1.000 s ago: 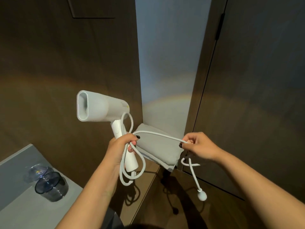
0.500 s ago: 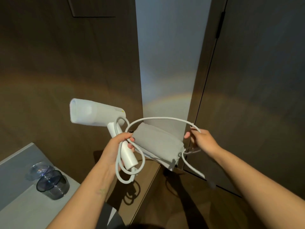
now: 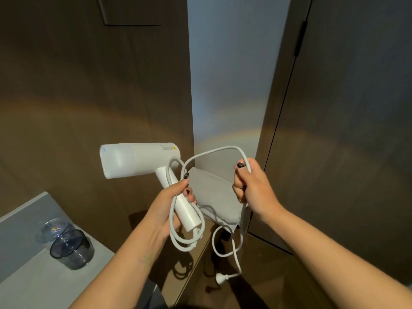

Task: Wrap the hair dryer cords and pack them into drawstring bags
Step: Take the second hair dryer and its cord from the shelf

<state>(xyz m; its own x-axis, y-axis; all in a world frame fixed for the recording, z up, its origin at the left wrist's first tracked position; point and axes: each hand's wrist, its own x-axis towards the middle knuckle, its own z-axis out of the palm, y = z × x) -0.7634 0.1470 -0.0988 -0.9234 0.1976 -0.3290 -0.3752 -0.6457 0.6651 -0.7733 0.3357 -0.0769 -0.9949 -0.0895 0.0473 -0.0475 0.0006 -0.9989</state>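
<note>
The right hand's fingers (image 3: pixel 242 175) are curled round the cord (image 3: pixel 214 150), pinching it near the top of a fresh arch, and that hand (image 3: pixel 252 186) now sits higher and closer to the dryer (image 3: pixel 138 159) than it did half a second ago, when it reached out to the right with the cord barely caught. The left hand's fingers (image 3: pixel 187 191) are wrapped round the dryer's handle and trap the loops already made, which hang beside and below the handle. The left hand (image 3: pixel 165 204) has turned the barrel so its side, not its mouth, faces the camera. From the right hand the free length drops, curls once and ends at the plug (image 3: pixel 220 279), dangling near the floor; a second ago less slack hung there

This reads as another turn being carried across to the handle, so wrapping is partly done, with a fair tail left. The grey bag (image 3: pixel 214 197) lies folded on a ledge behind the hands, untouched. A dark cup (image 3: pixel 71 248) stands on the counter (image 3: pixel 26 286) at lower left
</note>
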